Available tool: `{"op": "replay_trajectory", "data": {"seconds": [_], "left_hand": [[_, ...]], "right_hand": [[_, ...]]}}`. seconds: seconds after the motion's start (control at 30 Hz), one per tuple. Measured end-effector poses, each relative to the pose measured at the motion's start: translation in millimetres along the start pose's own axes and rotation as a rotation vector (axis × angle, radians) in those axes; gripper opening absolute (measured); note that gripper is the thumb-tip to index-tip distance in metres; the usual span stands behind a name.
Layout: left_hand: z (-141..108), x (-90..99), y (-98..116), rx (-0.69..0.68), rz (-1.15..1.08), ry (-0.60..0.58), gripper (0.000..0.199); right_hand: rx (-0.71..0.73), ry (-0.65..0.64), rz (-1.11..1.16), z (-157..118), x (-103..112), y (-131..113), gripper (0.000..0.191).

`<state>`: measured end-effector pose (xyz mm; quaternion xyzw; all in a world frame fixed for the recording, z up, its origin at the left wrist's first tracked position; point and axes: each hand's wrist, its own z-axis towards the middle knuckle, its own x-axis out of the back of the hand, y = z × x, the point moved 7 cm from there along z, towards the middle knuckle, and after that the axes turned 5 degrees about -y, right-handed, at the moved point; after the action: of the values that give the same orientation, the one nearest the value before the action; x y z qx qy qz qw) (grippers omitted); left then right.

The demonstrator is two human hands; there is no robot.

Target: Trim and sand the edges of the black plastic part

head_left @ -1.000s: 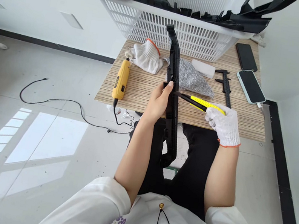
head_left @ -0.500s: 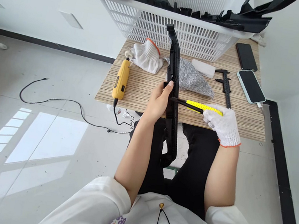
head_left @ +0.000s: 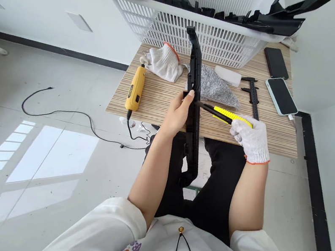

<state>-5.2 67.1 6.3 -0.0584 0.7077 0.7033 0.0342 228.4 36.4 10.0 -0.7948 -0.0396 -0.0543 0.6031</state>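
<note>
Head view: the gloved right hand (head_left: pixel 251 139) curls round a knife (head_left: pixel 223 114), its tip at the black strip (head_left: pixel 192 143). The bare left hand (head_left: pixel 177 113), nearly closed, grips the strip midway, over the table (head_left: pixel 159 100). Cloth (head_left: pixel 218 87) lies beyond; farther, the basket (head_left: pixel 231 52).

no legible text, dark label (head_left: pixel 131 91) on yellow power tool (head_left: pixel 137 83), its lettering too small to read

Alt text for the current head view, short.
A bare left hand grips a long black part while the gloved right hand holds a yellow knife at its edge. The table beyond bears a yellow power tool, calipers, two phones and a white basket.
</note>
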Motion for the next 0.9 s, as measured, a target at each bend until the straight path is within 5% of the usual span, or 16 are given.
{"op": "replay_trajectory", "data": {"seconds": [0.1,0.27,0.43,0.57,0.73,0.9], "left_hand": [[-0.2,1.7,2.5,-0.027,0.030,0.025,0.041],[-0.7,-1.6,-0.2,0.025,-0.001,-0.016,0.039],[-0.5,-0.3,0.9,-0.005,0.004,0.003,0.039],[-0.6,-1.4,-1.6,0.020,-0.027,-0.011,0.039],[-1.0,1.0,2.0,-0.019,0.020,0.019,0.040],[-1.2,-1.8,-1.5,0.033,-0.022,-0.010,0.040]], "right_hand": [[-0.013,-0.064,-0.010,0.0,-4.7,1.0,0.031],[0.023,0.039,0.015,-0.5,1.9,-1.7,0.025],[-0.028,-0.068,-0.012,-0.2,-5.3,0.8,0.028],[0.018,0.055,0.022,-0.7,3.1,-1.5,0.022],[-0.028,-0.058,-0.024,-1.5,-4.9,-0.4,0.027],[0.010,0.050,0.034,-0.2,1.8,-1.4,0.020]]}}
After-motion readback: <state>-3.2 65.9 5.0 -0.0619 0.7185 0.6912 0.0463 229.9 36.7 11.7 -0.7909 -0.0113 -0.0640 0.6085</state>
